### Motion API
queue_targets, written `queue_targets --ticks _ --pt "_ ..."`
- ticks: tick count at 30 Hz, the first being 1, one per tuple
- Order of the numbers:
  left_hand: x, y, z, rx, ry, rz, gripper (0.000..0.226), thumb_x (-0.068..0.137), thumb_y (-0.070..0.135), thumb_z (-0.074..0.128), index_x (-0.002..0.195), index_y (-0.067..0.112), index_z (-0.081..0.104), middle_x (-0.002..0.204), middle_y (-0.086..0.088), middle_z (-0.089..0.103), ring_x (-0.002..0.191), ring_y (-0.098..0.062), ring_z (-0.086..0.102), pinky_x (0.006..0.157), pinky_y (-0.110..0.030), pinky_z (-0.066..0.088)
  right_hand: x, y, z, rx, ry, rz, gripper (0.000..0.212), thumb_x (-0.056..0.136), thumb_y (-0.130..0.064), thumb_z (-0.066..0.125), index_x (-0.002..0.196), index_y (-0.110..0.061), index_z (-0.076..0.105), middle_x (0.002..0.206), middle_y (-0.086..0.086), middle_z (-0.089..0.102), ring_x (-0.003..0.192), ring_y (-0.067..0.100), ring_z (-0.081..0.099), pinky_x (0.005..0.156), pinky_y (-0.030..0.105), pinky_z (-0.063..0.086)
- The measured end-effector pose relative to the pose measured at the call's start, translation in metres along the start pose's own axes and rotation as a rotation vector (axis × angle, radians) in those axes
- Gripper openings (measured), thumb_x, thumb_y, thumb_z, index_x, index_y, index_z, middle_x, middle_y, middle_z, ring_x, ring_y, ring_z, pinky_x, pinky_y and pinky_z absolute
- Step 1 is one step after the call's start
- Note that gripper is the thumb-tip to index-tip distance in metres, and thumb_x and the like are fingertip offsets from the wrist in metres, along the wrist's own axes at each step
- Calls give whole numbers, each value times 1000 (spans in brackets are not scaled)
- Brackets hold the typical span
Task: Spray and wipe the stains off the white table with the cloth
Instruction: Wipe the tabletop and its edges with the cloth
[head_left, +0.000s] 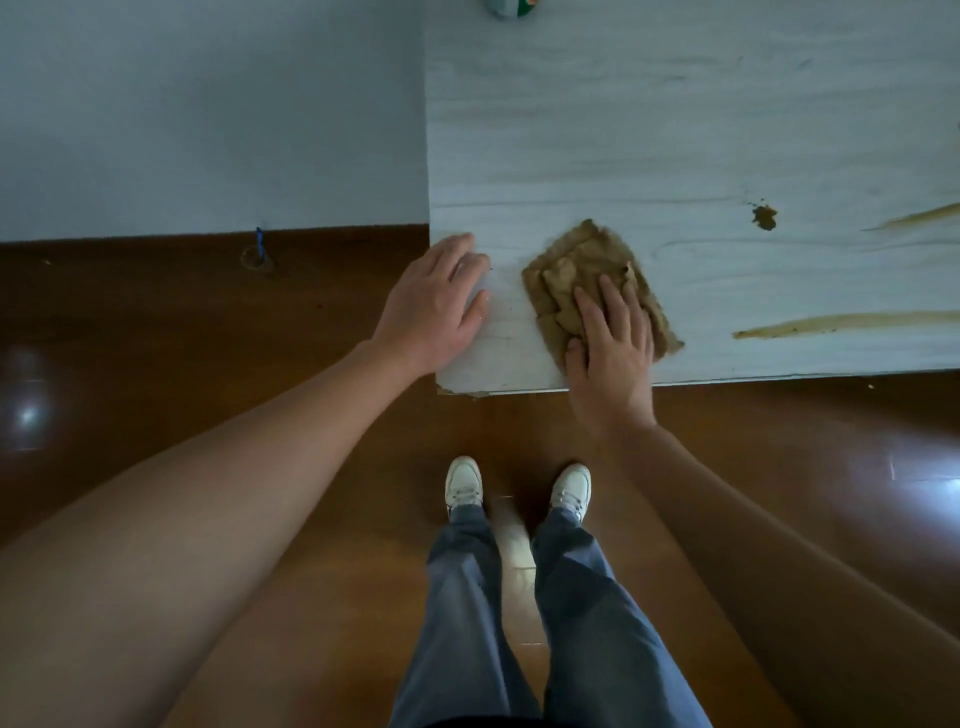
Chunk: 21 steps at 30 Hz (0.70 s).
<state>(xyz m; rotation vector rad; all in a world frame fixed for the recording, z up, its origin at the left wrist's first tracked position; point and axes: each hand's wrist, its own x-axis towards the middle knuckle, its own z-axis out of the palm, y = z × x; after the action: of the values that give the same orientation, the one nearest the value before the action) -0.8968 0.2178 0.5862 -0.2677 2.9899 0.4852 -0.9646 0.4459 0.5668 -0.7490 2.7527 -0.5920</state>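
Note:
The white table (649, 130) fills the upper right. A brown-soiled, crumpled cloth (576, 270) lies near its front left corner. My right hand (613, 348) presses flat on the cloth's near half with straight fingers. My left hand (441, 301) rests flat on the table's left corner, a little left of the cloth, holding nothing. A brown blot (764, 217) sits to the right of the cloth. Two long brown streaks (841, 323) (919, 217) run along the right side. Fainter smears (597, 176) cross the middle.
A round green, white and orange object (511, 6), cut off by the frame, stands at the table's far edge. Brown glossy floor (208, 338) lies below, with my two white shoes (464, 486) close to the table's front edge. A pale wall (208, 104) is on the left.

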Motion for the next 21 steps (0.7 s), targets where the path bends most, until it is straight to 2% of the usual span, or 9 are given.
queue_targets --ticks 3,7,12,14,16,19,21 --pt "2 -5 -4 -58 -9 5 49 107 38 36 145 10 46 156 -11 42 148 -29 37 119 -45 38 -26 -36 15 -11 -35 -135 54 96 -27 39 149 -19 44 161 7 34 153 30 18 125 52 14" --pt "3 -9 -8 -109 -48 -20 53 107 42 32 150 12 43 160 -9 39 151 -26 33 123 -43 34 -47 -69 34 -80 -155 -323 57 93 -23 44 150 -22 42 159 6 35 152 29 21 125 51 17" --pt "4 -13 -12 -114 -83 12 54 108 43 32 151 13 41 162 -7 36 152 -25 31 122 -40 33 -30 -48 23 -153 -191 -443 53 99 -30 41 152 -26 40 162 1 32 153 24 20 126 45 16" --pt "4 -12 -15 -128 -93 10 53 108 43 32 152 13 41 162 -7 36 152 -24 30 122 -37 30 -19 -33 14 -135 -163 -338 52 100 -32 35 152 -24 41 162 2 32 153 24 19 125 49 20" --pt "5 -11 -18 -138 -95 15 54 108 43 32 152 13 41 162 -7 36 153 -23 29 122 -36 28 -8 -21 4 -71 -99 -133 54 99 -32 31 152 -24 40 163 2 31 154 24 17 123 52 22" --pt "3 -7 -15 -130 -95 4 55 108 43 33 152 12 39 163 -9 33 154 -25 26 123 -39 27 5 -16 -4 2 -6 109 54 98 -27 37 152 -24 40 164 1 27 154 24 13 124 52 17" --pt "3 -4 -12 -128 -91 -16 54 108 43 32 152 12 41 163 -9 33 154 -25 26 124 -40 27 6 -30 1 6 7 171 55 99 -22 43 153 -21 38 166 3 22 155 26 7 125 51 11"
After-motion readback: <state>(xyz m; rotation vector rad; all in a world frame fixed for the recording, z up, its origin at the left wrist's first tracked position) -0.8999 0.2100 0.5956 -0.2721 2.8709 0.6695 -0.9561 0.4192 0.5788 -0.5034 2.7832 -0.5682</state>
